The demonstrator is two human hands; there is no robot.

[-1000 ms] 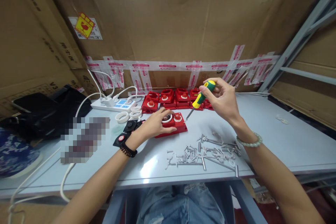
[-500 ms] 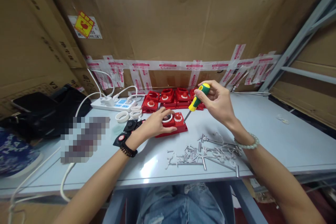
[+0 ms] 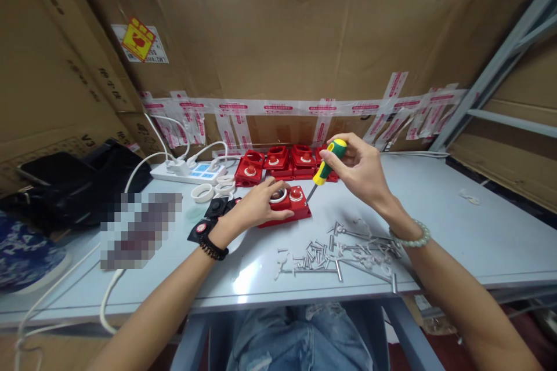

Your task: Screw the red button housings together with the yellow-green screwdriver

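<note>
A red box (image 3: pixel 285 216) with a white ring and a round red knob on top lies on the table. My left hand (image 3: pixel 261 204) grips its left part, fingers curled over the top around the ring. In my right hand (image 3: pixel 357 165) is a screwdriver (image 3: pixel 324 169) with a green and yellow handle, held tilted between thumb and fingers. Its tip meets the box's right end, near a corner; the screw there is too small to make out clearly. Just left of my left hand lie black square pieces (image 3: pixel 217 206).
Several similar red boxes (image 3: pixel 249 169) stand behind. Loose screws and metal T-bars (image 3: pixel 317 255) are spread in front. White rings (image 3: pixel 202 192) and a power strip (image 3: pixel 195 173) with cables sit at the left. Cardboard (image 3: pixel 270 40) walls the back; a metal frame (image 3: pixel 500 69) rises at right.
The screwdriver has shifted very slightly, its tip still at the box's right end. My left hand keeps its hold on the box.
</note>
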